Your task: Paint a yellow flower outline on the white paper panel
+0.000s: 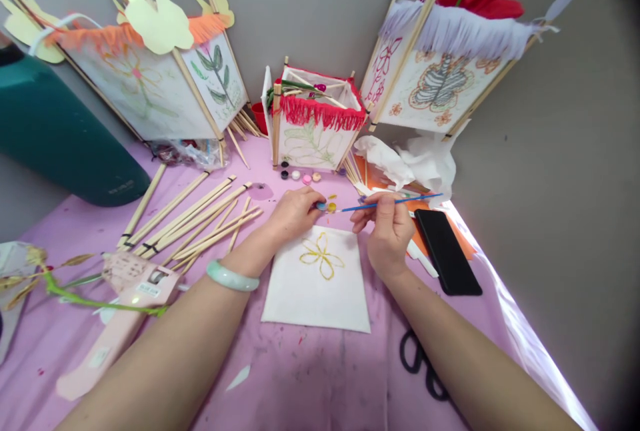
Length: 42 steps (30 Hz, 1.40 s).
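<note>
A thin blue paintbrush (419,198) is pinched in my right hand (387,231), its tip pointing left beside a small pot of yellow paint (332,207). My left hand (299,214) rests above the top edge of a white cloth square (315,297), fingers closed at a little pot of blue paint (321,206). On the cloth is a flower outline (323,256) painted in yellow. A pale green bangle (233,277) circles my left wrist.
Wooden sticks (200,217) and a pink glue gun (120,324) lie left, near a teal bottle (65,131). Decorated lanterns (320,141) stand behind, with several paint pots (306,179) in front. Right are a black phone (447,251), crumpled tissue (425,161) and scissors (417,357).
</note>
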Tool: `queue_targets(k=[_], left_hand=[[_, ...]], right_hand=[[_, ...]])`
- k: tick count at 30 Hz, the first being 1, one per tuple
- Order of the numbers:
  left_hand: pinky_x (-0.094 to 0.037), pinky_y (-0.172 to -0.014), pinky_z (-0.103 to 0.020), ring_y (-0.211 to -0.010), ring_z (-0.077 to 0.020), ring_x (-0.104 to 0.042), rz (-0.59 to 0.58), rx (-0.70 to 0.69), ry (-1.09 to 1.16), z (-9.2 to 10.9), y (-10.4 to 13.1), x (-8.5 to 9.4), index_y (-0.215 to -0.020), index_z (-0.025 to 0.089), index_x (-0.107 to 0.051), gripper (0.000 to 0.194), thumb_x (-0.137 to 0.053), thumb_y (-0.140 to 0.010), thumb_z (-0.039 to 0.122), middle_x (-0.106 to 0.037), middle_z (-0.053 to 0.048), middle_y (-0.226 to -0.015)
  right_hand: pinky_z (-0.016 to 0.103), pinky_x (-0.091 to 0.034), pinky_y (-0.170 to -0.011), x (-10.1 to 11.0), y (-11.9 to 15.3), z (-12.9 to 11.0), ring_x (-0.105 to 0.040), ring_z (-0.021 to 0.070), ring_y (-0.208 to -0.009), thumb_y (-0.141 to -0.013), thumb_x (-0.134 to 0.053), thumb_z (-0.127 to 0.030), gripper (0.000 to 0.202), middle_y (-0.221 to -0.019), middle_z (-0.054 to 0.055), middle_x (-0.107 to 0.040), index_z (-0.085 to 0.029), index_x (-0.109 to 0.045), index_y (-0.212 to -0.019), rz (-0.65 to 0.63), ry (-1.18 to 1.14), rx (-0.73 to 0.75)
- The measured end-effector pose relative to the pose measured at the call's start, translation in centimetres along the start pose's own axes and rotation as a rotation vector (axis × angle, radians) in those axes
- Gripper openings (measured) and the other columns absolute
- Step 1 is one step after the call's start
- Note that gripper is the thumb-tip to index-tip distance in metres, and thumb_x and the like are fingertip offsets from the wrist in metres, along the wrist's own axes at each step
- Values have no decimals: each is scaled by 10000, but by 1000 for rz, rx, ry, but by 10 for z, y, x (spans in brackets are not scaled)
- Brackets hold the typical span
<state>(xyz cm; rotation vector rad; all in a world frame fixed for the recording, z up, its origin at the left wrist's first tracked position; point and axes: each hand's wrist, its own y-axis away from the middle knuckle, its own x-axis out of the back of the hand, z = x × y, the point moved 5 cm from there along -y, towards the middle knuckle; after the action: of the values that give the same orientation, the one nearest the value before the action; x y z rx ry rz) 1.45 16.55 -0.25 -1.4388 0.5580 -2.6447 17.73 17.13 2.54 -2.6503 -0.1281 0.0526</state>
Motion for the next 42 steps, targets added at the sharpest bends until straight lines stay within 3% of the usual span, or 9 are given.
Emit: queue_targets(k=[8,18,26,32,42], left_hand=[[-447,-691,-243,-740,-131,-572,27,-10,46,-1,0,1,-941,187,-665,181,-567,-791,163,-631,-31,-878],[-415,-647,-226,-717,-117,-550,29,-36,83,-3,1,-2,-921,177,-654,186,-569,-768,114,-626,-26,-891],[-422,-723,-255,-822,-145,-566,29,-72,29,2,0,1,-897,177,-637,210,-542,-753,58,-625,-31,-930],[-421,-750,-272,-836,-155,-567,5,-92,1,4,1,-1,-891,179,-629,250,-506,-739,23,-616,-29,-920],[-401,-648,-236,-719,-122,-531,21,-95,38,3,0,-1,-874,162,-620,262,-509,-705,-5,-600,-27,-885]], right_hand=[[215,-464,-438,15,-10,2,-560,87,-437,-931,-405,-362,264,-588,-21,-598,-165,-548,-830,65,204,138],[223,-455,-521,12,-10,6,-576,93,-506,-932,-404,-262,219,-643,-4,-620,-181,-558,-799,-64,470,289],[240,-405,-555,-3,-5,0,-594,113,-553,-922,-422,-226,208,-651,16,-655,-163,-592,-821,-227,723,490],[238,-440,-601,-5,-4,6,-613,120,-599,-933,-393,-248,252,-664,23,-645,-164,-587,-797,-256,647,374],[234,-472,-535,6,-7,20,-606,111,-496,-926,-410,-341,278,-651,17,-676,-184,-572,-765,-130,445,104]])
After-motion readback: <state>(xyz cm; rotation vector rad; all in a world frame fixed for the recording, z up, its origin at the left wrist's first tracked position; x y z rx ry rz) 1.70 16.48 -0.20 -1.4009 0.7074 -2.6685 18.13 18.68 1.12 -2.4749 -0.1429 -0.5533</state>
